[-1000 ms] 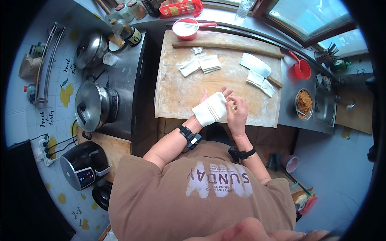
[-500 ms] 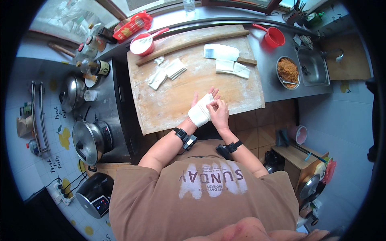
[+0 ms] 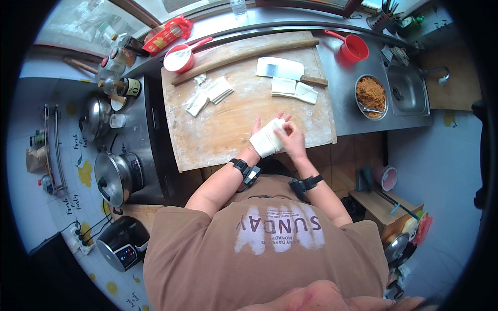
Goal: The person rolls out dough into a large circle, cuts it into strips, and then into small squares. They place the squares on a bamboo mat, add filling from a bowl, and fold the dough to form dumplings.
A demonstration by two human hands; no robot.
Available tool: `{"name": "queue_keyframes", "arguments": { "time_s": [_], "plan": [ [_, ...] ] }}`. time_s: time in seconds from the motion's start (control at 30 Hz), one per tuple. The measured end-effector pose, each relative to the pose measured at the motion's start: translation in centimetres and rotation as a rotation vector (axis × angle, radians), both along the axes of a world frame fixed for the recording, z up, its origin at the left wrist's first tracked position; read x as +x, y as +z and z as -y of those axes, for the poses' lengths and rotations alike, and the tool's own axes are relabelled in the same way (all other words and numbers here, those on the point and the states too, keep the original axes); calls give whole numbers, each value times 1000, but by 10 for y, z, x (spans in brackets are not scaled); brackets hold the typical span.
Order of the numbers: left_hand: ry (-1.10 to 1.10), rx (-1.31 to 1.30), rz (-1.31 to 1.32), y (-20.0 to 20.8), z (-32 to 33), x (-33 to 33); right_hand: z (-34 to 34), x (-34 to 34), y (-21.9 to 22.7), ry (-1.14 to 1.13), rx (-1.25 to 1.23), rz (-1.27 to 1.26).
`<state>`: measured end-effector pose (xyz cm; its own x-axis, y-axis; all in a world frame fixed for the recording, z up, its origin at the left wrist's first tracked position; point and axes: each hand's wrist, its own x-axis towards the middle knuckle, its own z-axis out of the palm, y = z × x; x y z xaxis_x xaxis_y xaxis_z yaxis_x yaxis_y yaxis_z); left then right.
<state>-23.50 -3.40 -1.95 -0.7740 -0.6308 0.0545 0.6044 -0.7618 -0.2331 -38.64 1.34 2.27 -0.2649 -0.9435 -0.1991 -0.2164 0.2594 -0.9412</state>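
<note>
A stack of pale, flat dough wrappers [image 3: 266, 139] lies across my left hand [image 3: 257, 124], which is palm up over the near edge of the floured wooden board [image 3: 228, 147]. Its thumb and fingertips show past the wrappers; the palm is hidden. With thumb and fingers, my right hand [image 3: 294, 142] pinches the right edge of the stack. More cut wrappers [image 3: 218, 90] lie on the board's left side, and another pile [image 3: 294, 91] rests at right, just below a broad cleaver [image 3: 280, 67]. Beyond them a long rolling pin [image 3: 244, 61] crosses the far side.
A red ladle of white powder [image 3: 179, 59] stands at the board's far left corner. To the right are an empty-looking red ladle [image 3: 355, 48], a metal bowl of orange-brown shredded filling [image 3: 371, 93] and a sink [image 3: 408, 92]. Lidded pots [image 3: 111, 179] stand at left.
Both hands and the wrapper stack have shifted slightly to the right over the board. My right hand still pinches the stack's edge. The view has moved a little.
</note>
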Motion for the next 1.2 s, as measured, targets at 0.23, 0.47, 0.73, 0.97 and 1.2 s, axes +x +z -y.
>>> {"name": "queue_keyframes", "arguments": {
  "time_s": [0.23,0.47,0.73,0.97,1.2],
  "plan": [
    [-101,188,319,16,15,89,24,-100,-70,-276,-39,-52],
    [-117,105,780,11,44,247,27,-128,-86,-294,-62,-237],
    [-143,-84,1054,32,32,350,32,-156,-90,-343,-42,-356],
    [-124,-214,1750,8,11,351,44,-164,-95,-336,-90,-335],
    [5,-440,2044,-3,-8,343,60,-120,-62,-452,-37,-943]
  ]
}}
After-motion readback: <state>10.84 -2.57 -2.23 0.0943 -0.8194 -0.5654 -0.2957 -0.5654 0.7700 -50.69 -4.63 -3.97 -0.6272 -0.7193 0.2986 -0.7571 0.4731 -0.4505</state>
